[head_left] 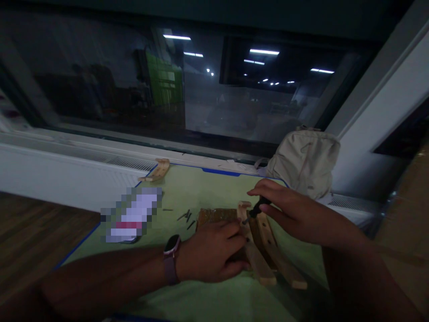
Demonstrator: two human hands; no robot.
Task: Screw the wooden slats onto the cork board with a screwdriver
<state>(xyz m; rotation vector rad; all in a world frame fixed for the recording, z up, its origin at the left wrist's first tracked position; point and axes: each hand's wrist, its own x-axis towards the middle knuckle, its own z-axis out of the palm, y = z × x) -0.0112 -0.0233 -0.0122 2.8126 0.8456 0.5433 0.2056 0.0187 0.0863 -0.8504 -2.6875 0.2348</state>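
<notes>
Fingers [263, 185] of my right hand [290, 212] pinch the dark handle of a screwdriver [257, 209] against the thumb, and its shaft slants down and left to the left wooden strip [259, 261]; whether the tip sits in a screw is too small to tell. From the left, my left hand [212, 250] lies palm down over a brown block [214, 215] with a shiny wrapping, the fingers bent and reaching the left edge of that same strip; I cannot tell whether they pinch it. To its right, beside it with a gap between, runs the right wooden strip [276, 252], marked with dark holes, and both point their near ends toward me. Left of the block, a few dark screws [187, 217] lie loose on the green tabletop [187, 183]. Farther left is a pixelated, pale flat object [136, 217], and at the far left edge rests another curved wooden piece [160, 171]. I wear a watch [172, 257] on my left wrist. Beyond the far right corner stands a beige backpack [306, 158], beneath the dark window [201, 103].
</notes>
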